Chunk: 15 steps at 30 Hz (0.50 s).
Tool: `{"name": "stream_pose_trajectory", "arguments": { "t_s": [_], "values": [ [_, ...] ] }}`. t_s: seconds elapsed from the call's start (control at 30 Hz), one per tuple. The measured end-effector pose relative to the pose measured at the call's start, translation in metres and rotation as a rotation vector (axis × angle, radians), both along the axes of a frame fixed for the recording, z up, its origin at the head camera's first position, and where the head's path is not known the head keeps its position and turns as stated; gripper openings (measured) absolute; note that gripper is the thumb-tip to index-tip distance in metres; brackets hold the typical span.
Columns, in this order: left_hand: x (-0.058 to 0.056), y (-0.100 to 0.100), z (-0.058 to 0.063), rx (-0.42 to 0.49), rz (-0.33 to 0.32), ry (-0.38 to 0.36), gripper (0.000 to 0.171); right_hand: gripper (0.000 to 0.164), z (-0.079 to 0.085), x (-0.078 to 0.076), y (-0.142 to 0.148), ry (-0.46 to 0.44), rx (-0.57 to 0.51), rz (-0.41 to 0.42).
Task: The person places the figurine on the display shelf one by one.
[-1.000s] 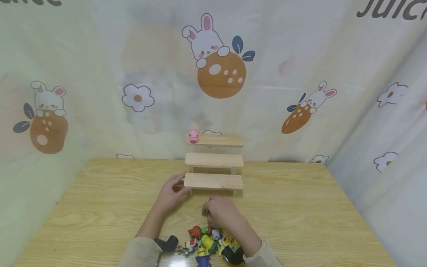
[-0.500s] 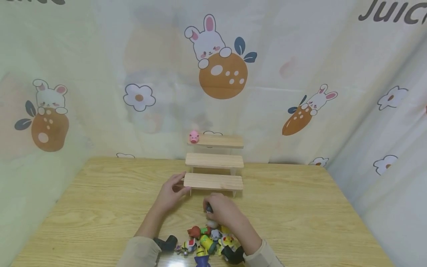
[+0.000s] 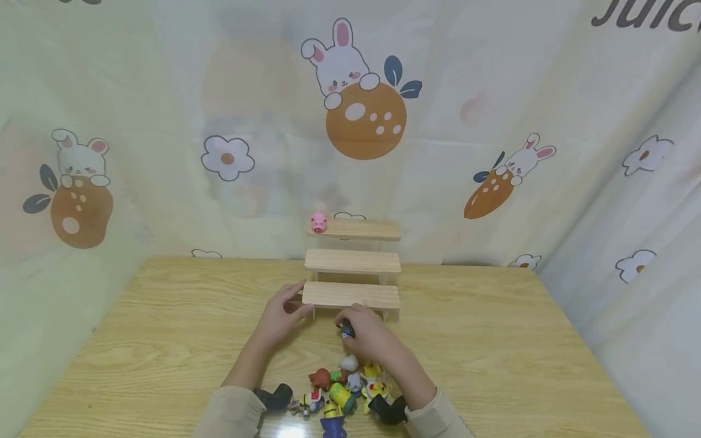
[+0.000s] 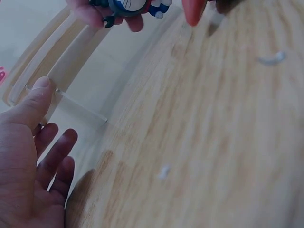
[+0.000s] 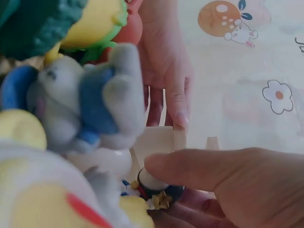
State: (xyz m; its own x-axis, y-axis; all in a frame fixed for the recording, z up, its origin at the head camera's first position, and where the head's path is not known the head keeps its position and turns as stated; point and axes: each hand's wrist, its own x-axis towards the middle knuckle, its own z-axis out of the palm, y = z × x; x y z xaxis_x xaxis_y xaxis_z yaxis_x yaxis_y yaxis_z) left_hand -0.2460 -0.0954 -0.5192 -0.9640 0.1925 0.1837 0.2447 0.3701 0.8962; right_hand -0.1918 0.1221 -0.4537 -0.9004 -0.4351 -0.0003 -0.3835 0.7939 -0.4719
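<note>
My left hand (image 3: 279,316) grips the left end of the lowest plank of a stepped wooden display shelf (image 3: 350,295), thumb in front and index finger behind. In the left wrist view the other fingers (image 4: 59,156) hang loose below the plank. My right hand (image 3: 372,334) pinches a small dark-blue and white figurine (image 3: 347,330) just in front of that plank. Its whiskered white face (image 4: 128,4) shows at the top of the left wrist view, and a gold star (image 5: 162,199) on it in the right wrist view. A pink pig figurine (image 3: 319,222) stands on the left of the top plank.
Several figurines lie heaped between my forearms, among them a yellow-green one (image 3: 342,398), a red-brown one (image 3: 320,378), a grey one (image 3: 355,383) and a yellow one (image 3: 376,390). A patterned curtain (image 3: 438,182) hangs behind the wooden table (image 3: 493,347).
My right hand has lifted away from the heap towards the lowest plank with the dark-blue figurine, uncovering a pale figurine at the heap's far side. My left hand has stayed at the shelf.
</note>
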Motion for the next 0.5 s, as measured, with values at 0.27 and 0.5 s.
{"name": "stream_pose_trajectory", "arguments": {
  "t_s": [0.27,0.5],
  "values": [
    [0.0,0.0,0.003,-0.003,0.004,-0.016,0.065,0.027,0.004,-0.005,0.008,-0.004,-0.004,0.043],
    [0.0,0.001,0.001,0.023,-0.006,-0.013,0.065,0.025,0.005,-0.006,0.014,-0.012,0.012,0.068]
  ]
}}
